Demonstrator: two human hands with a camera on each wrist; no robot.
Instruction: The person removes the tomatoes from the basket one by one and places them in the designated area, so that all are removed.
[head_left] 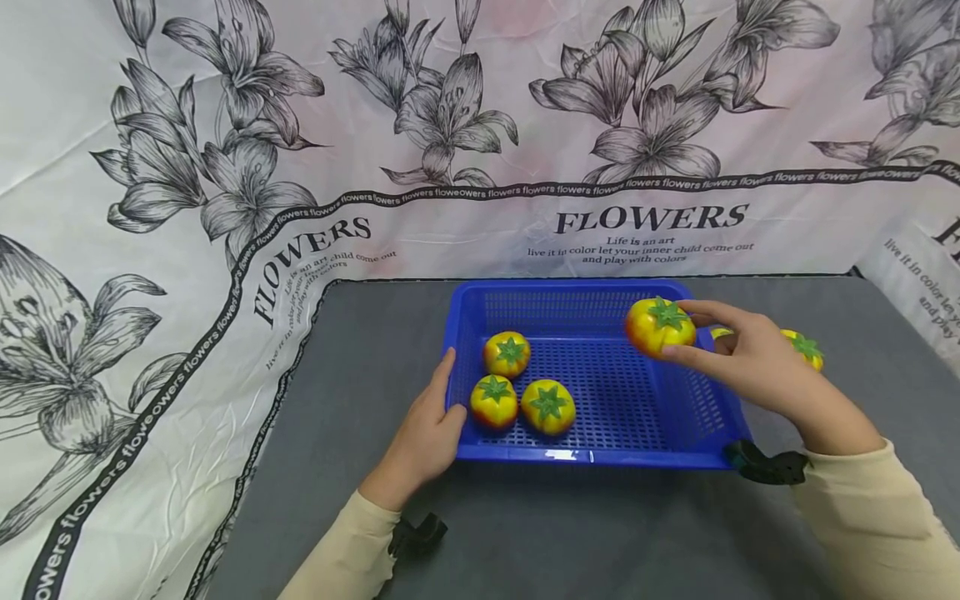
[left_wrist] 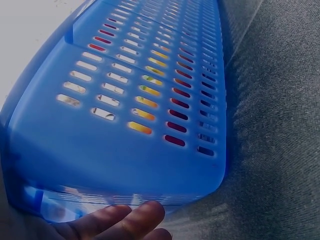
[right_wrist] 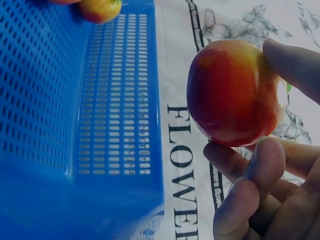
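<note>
My right hand pinches a yellow-red tomato with a green star-shaped calyx. It holds the tomato above the right end of a blue plastic basket. The right wrist view shows the red underside of that tomato between thumb and fingers. My left hand grips the basket's left side near its front corner, thumb by the rim. From the left wrist, the fingers show against the slotted basket wall. Inside, at the left, lie three similar tomatoes.
Right of the basket, more yellow-red tomato surface shows on the grey tabletop, partly hidden by my right hand. A white flower-printed cloth hangs along the back and left. Black straps sit at both wrists.
</note>
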